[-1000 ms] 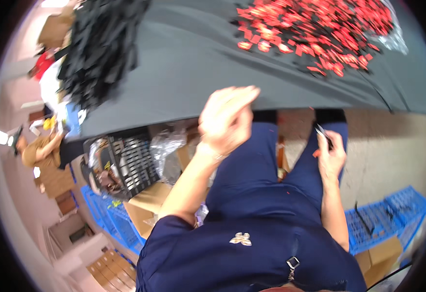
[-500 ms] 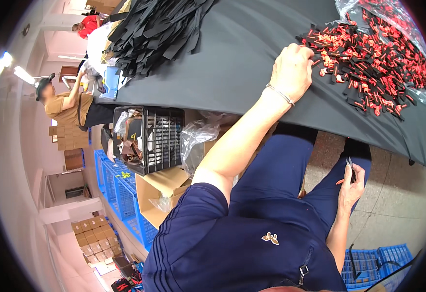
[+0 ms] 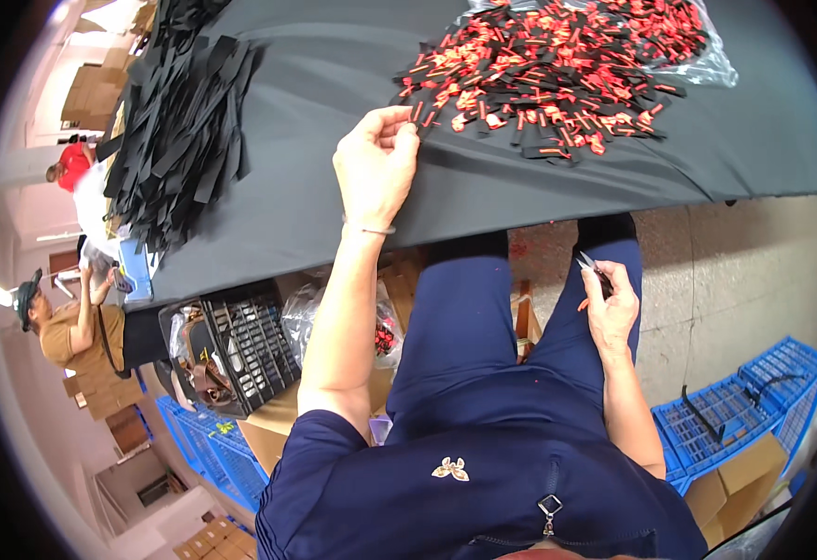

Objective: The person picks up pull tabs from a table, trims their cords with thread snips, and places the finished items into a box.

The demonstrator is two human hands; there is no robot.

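A heap of small black fabric tabs with red bits (image 3: 539, 75) lies on the black-covered table (image 3: 306, 121). At the heap's near left edge, my left hand (image 3: 377, 168) has thumb and fingertips closed on one black tab (image 3: 416, 112), which they partly hide. Thread snips (image 3: 595, 268) stick up from my right hand (image 3: 614, 313), held over my thigh with the pointed blades facing away from me. Something small and red shows beside its fingers; I cannot make out what it is.
Long black strips (image 3: 189, 131) are piled on the table's left. Below its edge stand a black crate (image 3: 250, 341) with bags, and blue crates (image 3: 726, 411) on the right. Clear plastic (image 3: 707, 56) lies behind the heap. A co-worker (image 3: 77, 322) stands far left.
The view has swung, so table, heap and strips sit farther left. My left hand stays by the heap's left edge, its fingertips now at a tab. My right hand keeps hold of the snips.
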